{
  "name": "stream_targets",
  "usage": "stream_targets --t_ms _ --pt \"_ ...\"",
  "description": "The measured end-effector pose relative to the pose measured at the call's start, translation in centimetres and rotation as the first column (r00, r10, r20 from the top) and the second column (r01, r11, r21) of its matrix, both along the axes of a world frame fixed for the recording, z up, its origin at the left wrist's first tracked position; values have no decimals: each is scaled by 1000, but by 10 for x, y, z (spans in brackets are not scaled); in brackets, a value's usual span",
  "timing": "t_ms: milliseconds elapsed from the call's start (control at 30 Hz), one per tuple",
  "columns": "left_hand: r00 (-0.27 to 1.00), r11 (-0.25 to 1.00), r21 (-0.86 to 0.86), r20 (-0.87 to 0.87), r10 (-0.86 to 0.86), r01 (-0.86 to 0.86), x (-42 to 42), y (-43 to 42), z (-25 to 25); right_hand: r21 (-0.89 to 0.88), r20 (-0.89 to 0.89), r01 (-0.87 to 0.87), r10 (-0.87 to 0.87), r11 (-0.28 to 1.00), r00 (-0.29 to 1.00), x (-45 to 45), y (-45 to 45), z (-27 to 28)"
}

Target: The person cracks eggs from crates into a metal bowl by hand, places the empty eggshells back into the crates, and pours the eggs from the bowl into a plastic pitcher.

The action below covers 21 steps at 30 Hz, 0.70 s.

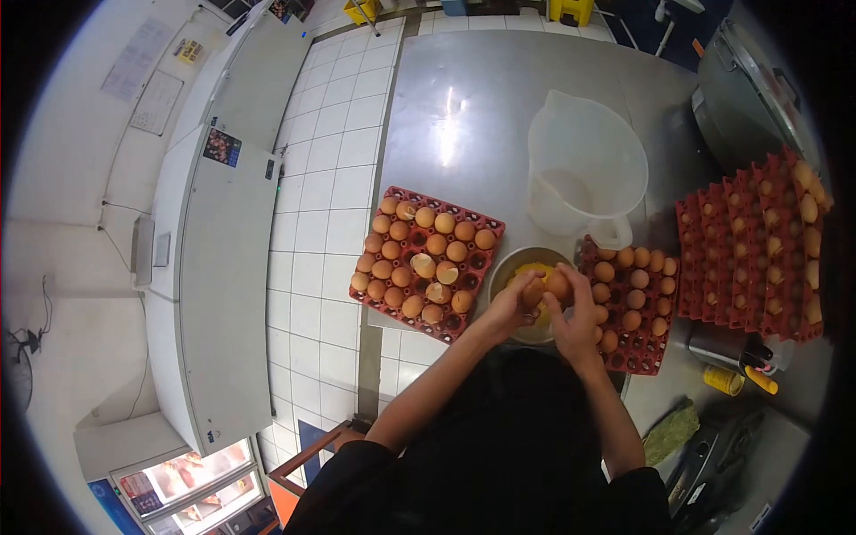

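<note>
Over a round metal bowl [496, 278] my two hands meet, close together. Yellow egg [538, 268] shows inside the bowl. The fingers of my left hand [513, 305] close around a brown egg [533, 292]. My right hand [578, 312] grips another brown egg [559, 284] beside it; whether either one is whole or cracked I cannot tell. To the left lies a red egg tray [481, 223] with brown eggs and several broken shells [423, 266]. A second red tray [649, 355] of brown eggs sits right of the bowl, near my right hand.
A translucent plastic jug [588, 147] stands behind the bowl on the steel table [481, 80]. Stacked red trays with eggs [744, 250] rise at the right, below a large metal pot [744, 98]. A yellow-labelled jar [723, 380] and a stove [704, 473] are nearer me.
</note>
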<state>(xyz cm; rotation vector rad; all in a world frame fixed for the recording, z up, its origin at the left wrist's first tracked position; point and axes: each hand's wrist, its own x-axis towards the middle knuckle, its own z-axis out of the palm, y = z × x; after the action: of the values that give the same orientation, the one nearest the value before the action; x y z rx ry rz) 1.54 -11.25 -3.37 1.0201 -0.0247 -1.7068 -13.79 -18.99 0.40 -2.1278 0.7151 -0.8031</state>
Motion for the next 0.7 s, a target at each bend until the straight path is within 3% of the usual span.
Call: stream_targets --t_ms 33,67,100,133,167,200,233,267,367,433,500,567,633,700 --pt "999 999 12 34 30 -30 0 2 -3 348 156 28 -87 937 984 0 4 -2" --pt "999 1000 11 35 29 -29 2 3 -5 649 267 -6 -221 761 938 0 4 -4" --pt "989 999 -27 149 -16 20 4 5 -6 649 267 -4 -222 761 938 -4 1 -12" --pt "964 996 -57 262 -54 72 6 8 -6 761 233 -36 -222 647 947 -11 -4 -24" --pt "964 996 -56 260 -55 71 6 10 -6 855 200 -63 -216 516 956 -17 -7 -36" --pt "933 994 -27 350 -90 106 7 12 -6 856 198 -62 -215 514 956 -17 -8 -40" --pt "891 991 6 435 -126 137 8 15 -6 810 119 -40 -98 585 988 -17 -10 -44" --pt "892 991 8 435 -126 136 10 16 -6 756 29 -31 13 654 999 -16 -11 -48" --pt "920 983 -62 367 -140 175 14 19 -6 710 51 -105 98 696 994 -11 -13 -44" --pt "915 967 -226 403 -13 113 15 20 -6 705 35 -86 86 704 996 -11 -12 -39" --pt "896 967 -226 444 -4 116 15 21 -6 700 13 -60 71 712 997 -11 -11 -38" --pt "879 966 -230 478 4 121 16 23 -5 596 -3 -54 69 801 998 -11 -9 -40" --pt "649 962 -95 755 -98 256 19 23 4 572 -57 -26 72 820 996 -12 -10 -33" --pt "619 960 -88 779 -99 264 18 22 5 546 -104 -7 76 838 992 -10 -12 -26"
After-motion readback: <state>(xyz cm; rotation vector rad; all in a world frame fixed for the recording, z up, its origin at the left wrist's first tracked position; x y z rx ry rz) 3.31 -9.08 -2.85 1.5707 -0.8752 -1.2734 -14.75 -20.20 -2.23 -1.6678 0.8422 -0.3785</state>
